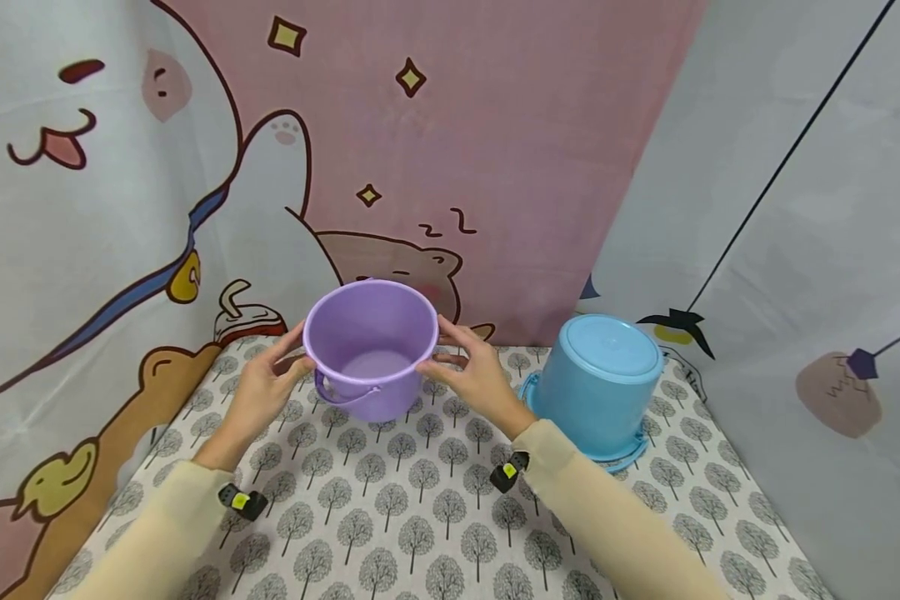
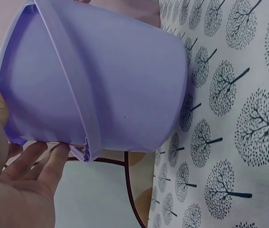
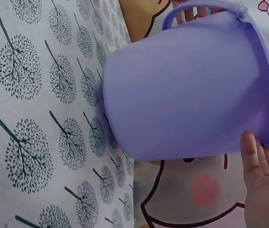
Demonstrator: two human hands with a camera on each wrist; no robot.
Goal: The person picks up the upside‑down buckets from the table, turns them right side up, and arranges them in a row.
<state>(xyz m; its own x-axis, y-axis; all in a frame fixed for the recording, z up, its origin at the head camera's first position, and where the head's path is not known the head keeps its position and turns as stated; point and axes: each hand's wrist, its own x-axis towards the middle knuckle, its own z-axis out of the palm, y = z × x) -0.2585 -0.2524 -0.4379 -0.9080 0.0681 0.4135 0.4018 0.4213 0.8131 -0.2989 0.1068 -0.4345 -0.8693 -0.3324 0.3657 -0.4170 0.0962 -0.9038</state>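
Between my two hands is a purple bucket, its open top tilted toward me in the head view. My left hand grips the rim at its left side, thumb on the near edge and fingers along the outer wall. The right hand holds the opposite side the same way, thumb at the rim. A purple handle hangs down across the bucket's near side. In both wrist views the bucket's base is close to the tree-print cloth. The inside of the bucket shows bare.
A light blue bucket stands upside down to the right, beside my right forearm, its handle lying at the cloth. Tree-print cloth covers the table. Cartoon-print curtains hang close behind and along the sides.
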